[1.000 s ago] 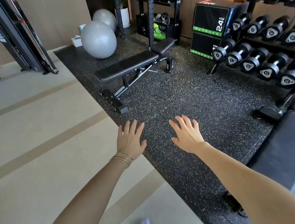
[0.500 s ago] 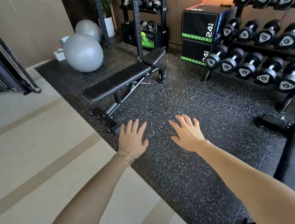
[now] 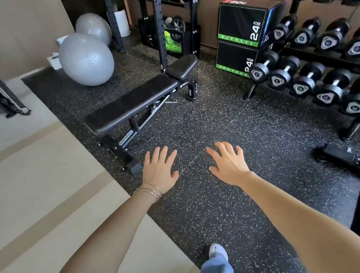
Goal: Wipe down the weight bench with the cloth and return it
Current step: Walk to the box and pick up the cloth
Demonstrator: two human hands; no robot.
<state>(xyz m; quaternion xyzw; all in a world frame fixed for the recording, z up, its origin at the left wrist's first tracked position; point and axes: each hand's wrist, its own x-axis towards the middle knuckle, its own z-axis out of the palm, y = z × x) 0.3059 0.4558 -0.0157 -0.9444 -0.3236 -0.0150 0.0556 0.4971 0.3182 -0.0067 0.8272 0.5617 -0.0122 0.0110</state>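
Both hands, left (image 3: 159,170) and right (image 3: 229,164), spread flat and empty at frame centre, below the black padded weight bench (image 3: 132,103).

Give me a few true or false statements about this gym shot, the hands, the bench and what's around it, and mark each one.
1. The left hand and right hand hold nothing, fingers spread. True.
2. Two grey exercise balls sit beyond the weight bench. True.
3. A cloth lies on the bench pad. False: no cloth shows on it.
4. The bracelets are on the right wrist. False: they are on the left wrist.
5. The dumbbells are racked on the person's left. False: they are on the right.
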